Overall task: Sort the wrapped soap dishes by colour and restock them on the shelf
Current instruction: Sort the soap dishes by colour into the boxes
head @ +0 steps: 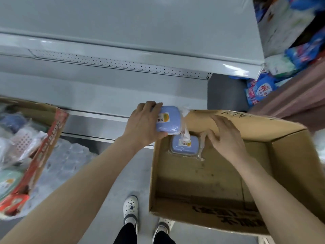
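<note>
Soap dish (168, 120), the blue one in clear wrap: where is it?
— In the person's left hand (142, 124), held up over the far left corner of the cardboard box (202, 182). Its fingers (151, 104) curl over the dish's far edge and the thumb clamps the near edge, so the grip is closed round it. The label faces up and loose wrap trails off the right side.

And the other blue one?
— A second soap dish (182, 145), also wrapped, lies flat on the bottom of the box, in the far left corner, just below the held one.

What is the right hand (223, 134) doing?
— It is inside the box, its fingers (219, 120) spread apart and lying against the far wall. The thumb points toward the wrap of the second soap dish; whether it touches the wrap cannot be told. It holds nothing.

What lies around them?
— The grey shelf (123, 41) runs across beyond the box. To the left stands another box (51, 138) with red print, holding wrapped goods, a green dish (8, 180) among them. Blue bags (260, 90) are stacked at the right. Below, the person's white shoes (131, 208) stand on the grey floor (109, 199).
</note>
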Demonstrator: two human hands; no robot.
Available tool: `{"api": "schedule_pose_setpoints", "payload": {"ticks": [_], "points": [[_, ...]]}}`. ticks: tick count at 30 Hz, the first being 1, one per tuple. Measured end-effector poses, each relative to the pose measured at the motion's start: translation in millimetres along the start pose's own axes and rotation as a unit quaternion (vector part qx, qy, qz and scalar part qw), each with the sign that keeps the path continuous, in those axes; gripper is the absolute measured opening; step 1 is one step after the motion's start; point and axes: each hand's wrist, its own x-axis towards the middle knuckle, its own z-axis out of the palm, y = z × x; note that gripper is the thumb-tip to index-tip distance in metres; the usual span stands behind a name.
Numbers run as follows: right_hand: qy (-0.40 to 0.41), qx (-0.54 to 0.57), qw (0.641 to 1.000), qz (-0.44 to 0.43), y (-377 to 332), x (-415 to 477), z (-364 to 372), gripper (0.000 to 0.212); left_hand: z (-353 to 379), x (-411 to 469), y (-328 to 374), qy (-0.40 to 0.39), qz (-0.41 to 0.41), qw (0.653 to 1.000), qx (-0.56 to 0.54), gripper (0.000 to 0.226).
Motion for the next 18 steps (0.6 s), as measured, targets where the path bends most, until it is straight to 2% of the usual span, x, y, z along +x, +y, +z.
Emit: {"api": "schedule_pose_setpoints", "payload": {"ticks": [2,5,8,11,14,18], "points": [[-0.004,0.023,0.999,-0.045,-5,3,-22,0.058,7,-1,26,-0.010,0.042,0.999,0.007,0.088],[-0.103,0.003,0.988,-0.116,-9,1,-31,0.079,24,-1,58,-0.022,0.087,0.996,0.003,0.087],[-0.158,-0.006,0.981,-0.112,-8,-9,-16,0.095,42,-3,75,-0.028,0.092,0.995,-0.022,0.091],[-0.155,-0.020,0.982,-0.106,-1,-18,5,0.095,53,-11,76,-0.042,0.090,0.995,-0.021,0.093],[-0.181,-0.041,0.980,-0.073,17,-27,20,0.092,58,-20,55,-0.036,0.052,0.998,-0.012,0.096],[-0.223,-0.048,0.973,-0.032,42,-26,34,0.089,58,-26,23,-0.031,-0.071,0.997,0.011,0.085]]}}
